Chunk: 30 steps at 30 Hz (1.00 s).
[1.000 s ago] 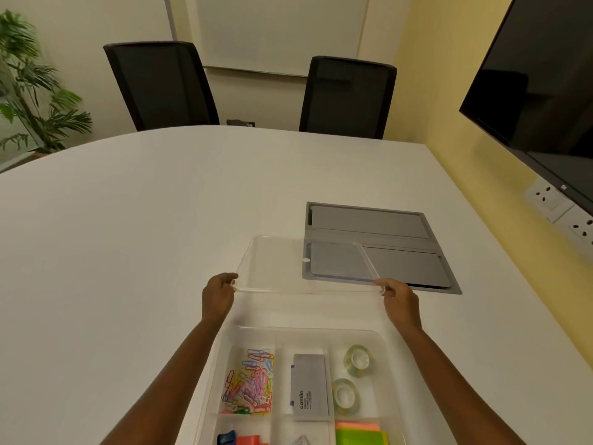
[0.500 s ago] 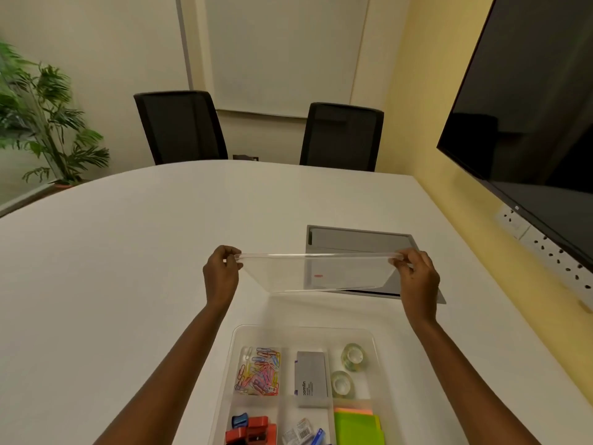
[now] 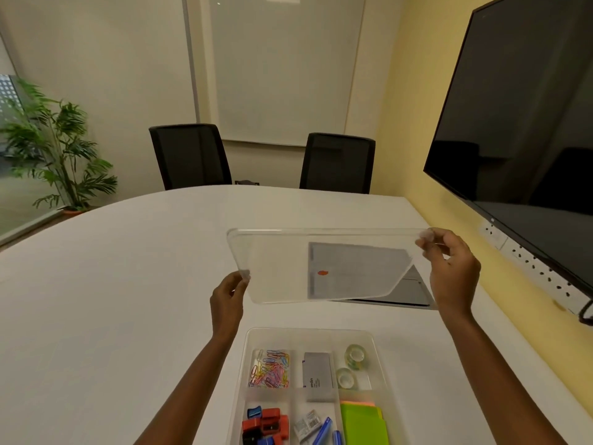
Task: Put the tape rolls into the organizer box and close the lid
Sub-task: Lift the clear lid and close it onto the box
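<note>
A clear plastic lid (image 3: 279,268) is held in the air above the table, tilted, beyond the organizer box (image 3: 380,358). My left hand (image 3: 228,303) pinches its near left corner and my right hand (image 3: 452,271) grips its right edge. The box lies open near the table's front edge. Two clear tape rolls lie in its far right compartment, one (image 3: 354,356) behind the other (image 3: 346,378). Other compartments hold coloured paper clips (image 3: 270,369), a grey staple box (image 3: 317,375), red and blue sharpeners (image 3: 264,423) and green sticky notes (image 3: 362,423).
A grey flat panel (image 3: 414,292) lies in the white table (image 3: 112,284) behind the lid. Two black chairs (image 3: 191,155) stand at the far side. A large dark screen (image 3: 526,123) hangs on the yellow wall at right, with sockets below. A plant (image 3: 54,149) stands at far left.
Both hands have lifted the lid off the table and raised it higher, tilting its underside toward me. The view has tipped upward. The box and tape rolls stay put.
</note>
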### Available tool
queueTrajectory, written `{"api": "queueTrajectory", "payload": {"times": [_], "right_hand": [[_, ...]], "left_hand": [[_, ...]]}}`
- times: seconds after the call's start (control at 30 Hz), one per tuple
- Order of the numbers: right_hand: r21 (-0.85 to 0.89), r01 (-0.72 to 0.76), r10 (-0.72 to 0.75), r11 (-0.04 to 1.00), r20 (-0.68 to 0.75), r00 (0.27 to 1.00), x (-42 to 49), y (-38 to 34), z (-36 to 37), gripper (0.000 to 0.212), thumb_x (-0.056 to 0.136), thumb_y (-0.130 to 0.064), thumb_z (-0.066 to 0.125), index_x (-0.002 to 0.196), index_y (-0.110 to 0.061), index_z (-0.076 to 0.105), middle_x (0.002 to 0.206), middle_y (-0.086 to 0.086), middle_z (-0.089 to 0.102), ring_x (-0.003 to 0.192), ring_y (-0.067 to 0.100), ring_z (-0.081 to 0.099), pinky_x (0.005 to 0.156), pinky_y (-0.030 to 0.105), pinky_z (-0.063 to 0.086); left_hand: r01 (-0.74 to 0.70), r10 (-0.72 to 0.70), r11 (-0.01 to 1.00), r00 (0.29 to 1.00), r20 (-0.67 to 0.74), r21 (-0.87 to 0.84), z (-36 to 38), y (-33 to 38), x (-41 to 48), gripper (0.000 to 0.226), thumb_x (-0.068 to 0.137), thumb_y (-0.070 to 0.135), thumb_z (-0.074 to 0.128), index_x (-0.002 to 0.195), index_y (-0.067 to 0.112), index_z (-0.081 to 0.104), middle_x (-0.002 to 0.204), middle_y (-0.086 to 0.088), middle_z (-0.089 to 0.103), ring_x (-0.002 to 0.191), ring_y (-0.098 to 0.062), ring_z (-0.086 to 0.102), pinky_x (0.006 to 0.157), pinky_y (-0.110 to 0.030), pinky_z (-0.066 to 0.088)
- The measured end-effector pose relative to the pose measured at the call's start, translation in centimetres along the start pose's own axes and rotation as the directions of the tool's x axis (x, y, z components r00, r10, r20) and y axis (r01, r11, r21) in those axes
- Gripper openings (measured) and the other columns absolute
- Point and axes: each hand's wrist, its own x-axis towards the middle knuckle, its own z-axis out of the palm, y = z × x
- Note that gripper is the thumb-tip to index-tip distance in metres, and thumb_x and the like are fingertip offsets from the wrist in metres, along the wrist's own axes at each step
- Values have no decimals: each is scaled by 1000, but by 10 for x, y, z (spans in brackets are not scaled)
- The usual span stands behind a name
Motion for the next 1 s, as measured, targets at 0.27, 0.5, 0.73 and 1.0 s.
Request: {"api": "queueTrajectory", "payload": {"times": [0.27,0.5,0.73,1.0], "right_hand": [[129,-89,88,988,14,996,-9,-19,-8,29,87,-5,63,116,-5,61,94,8,64,91,20,60,82,29,52],[-16,-346,344,938,150,927,-62,30,0,16,85,1,63,100,6,67,100,26,71,85,19,59,55,-6,41],[-194,-504,540,842,268,798,-125,68,-6,25,87,5,58,111,3,64,110,23,68,103,33,63,73,12,46],[-433,-499,636,751,273,722,-162,88,-13,22,84,9,61,105,12,65,114,27,67,110,36,60,95,36,46]], "left_hand": [[98,-99,969,995,7,-225,-22,3,-18,13,89,-3,47,93,2,59,80,-8,61,81,-29,57,80,-29,49],[225,-229,934,973,20,-276,-32,-3,-35,18,90,-2,45,103,-7,56,74,-10,58,71,-20,57,91,-40,44],[436,-469,855,882,-57,-282,-36,-32,-55,21,90,-2,47,106,-7,58,81,-15,62,83,-31,58,97,-44,46],[509,-507,859,861,-47,54,-36,-58,-81,32,84,-3,56,115,-8,54,117,-28,60,105,-42,58,97,-47,46]]}}
